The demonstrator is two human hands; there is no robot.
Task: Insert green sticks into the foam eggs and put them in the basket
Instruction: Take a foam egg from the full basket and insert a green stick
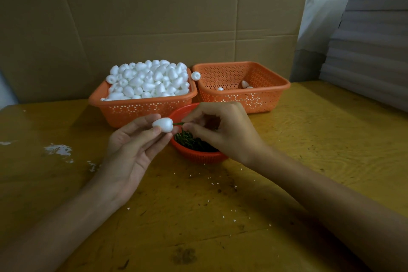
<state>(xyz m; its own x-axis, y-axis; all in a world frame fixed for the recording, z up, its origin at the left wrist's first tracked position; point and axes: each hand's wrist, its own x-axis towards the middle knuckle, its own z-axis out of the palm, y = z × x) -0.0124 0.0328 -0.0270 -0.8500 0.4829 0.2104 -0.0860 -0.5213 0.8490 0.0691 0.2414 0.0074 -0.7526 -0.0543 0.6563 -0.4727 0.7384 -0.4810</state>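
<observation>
My left fingers point(141, 122) pinch one foam egg point(163, 125); my right fingers point(192, 127) pinch a green stick point(178, 123) touching its end, over the red bowl point(198, 157) of sticks. Far bench point(309, 139) edge: left basket point(141, 109) heaped with eggs; right basket point(254, 100) holds three.

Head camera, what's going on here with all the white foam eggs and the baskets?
A person is fitting a green stick into a foam egg. The left hand holds the egg at its fingertips; the right hand pinches the stick, its tip at the egg's end. Below them sits a small red basket of sticks. Behind, the left orange basket is heaped with eggs; the right orange basket holds only a few.
</observation>
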